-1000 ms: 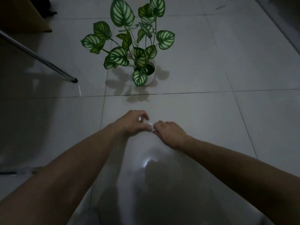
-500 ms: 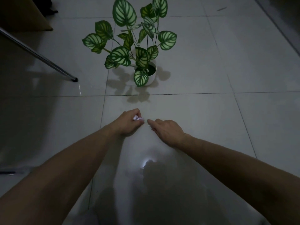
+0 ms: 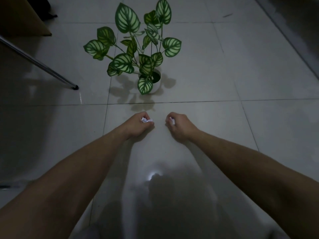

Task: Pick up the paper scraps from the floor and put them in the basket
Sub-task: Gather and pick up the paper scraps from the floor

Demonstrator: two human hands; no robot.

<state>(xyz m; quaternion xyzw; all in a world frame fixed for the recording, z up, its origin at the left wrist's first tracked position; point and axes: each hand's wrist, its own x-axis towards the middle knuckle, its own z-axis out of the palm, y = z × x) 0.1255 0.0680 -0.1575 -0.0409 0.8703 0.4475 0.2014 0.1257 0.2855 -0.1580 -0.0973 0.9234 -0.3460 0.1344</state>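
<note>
Your left hand [image 3: 138, 125] is curled into a loose fist, fingers folded over a crumpled white paper scrap [image 3: 146, 120] that pokes out between thumb and forefinger. Faint dark marks show on that scrap, perhaps print, but they are too small to read. Your right hand [image 3: 179, 126] is also clenched, knuckles turned toward the other hand, and a smaller sliver of white paper [image 3: 171, 119] peeks out at the fingertips, so both hands are closed on paper. The two fists hover side by side just above the tiled floor [image 3: 224, 128], near each other but not touching, with a bare strip of tile between them.

Just beyond your hands stands a potted plant [image 3: 138, 54] with green, pale-veined leaves in a small white pot [image 3: 158, 83]; the pot carries no label that can be made out. To the left, a slanted metal leg [image 3: 39, 63] ends in a dark foot on the tile, and a brown board-like piece of furniture [image 3: 22, 19] fills the top left corner. A small bright glare [image 3: 152, 176] reflects off the glossy floor between your forearms.
</note>
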